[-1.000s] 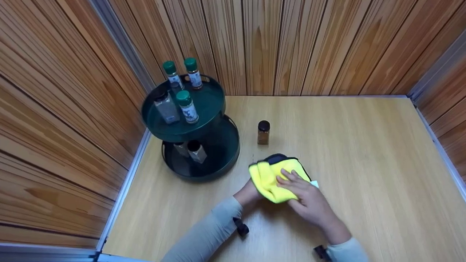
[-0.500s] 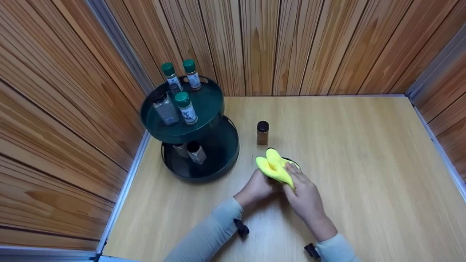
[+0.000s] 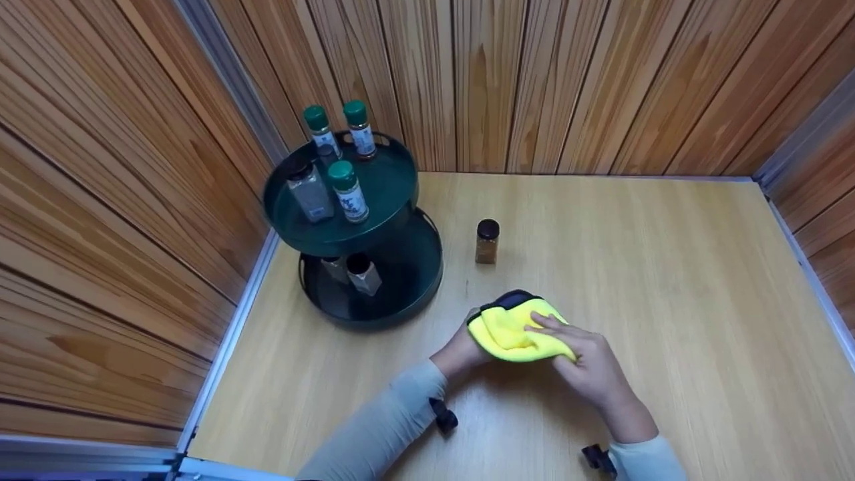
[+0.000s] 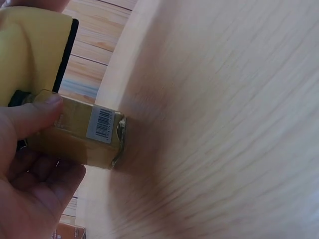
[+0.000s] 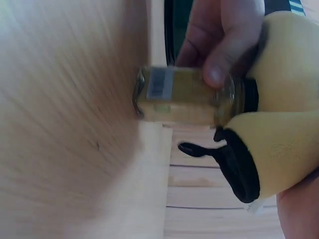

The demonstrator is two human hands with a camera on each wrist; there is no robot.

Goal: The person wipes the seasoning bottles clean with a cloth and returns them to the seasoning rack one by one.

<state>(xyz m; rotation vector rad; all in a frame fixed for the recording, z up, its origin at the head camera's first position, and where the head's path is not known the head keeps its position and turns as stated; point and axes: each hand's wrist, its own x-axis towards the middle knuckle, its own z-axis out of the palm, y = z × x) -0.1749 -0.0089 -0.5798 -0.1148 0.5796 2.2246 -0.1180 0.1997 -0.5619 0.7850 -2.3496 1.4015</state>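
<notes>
The bottle (image 4: pixel 77 142) is in the left hand (image 3: pixel 464 349), whose grip is clamped around it, with thumb on one face and fingers opposite. Its long axis is roughly upright, crossing this grip: the base looks down to the bench (image 3: pixel 668 300), and I cannot tell if it touches. The dark cap (image 5: pixel 251 94) is at the top, just beside the yellow cloth (image 3: pixel 511 334). The right hand (image 3: pixel 591 367) pinches this cloth from above, so I judge it nearer to the cap, and the left nearer to the body.
</notes>
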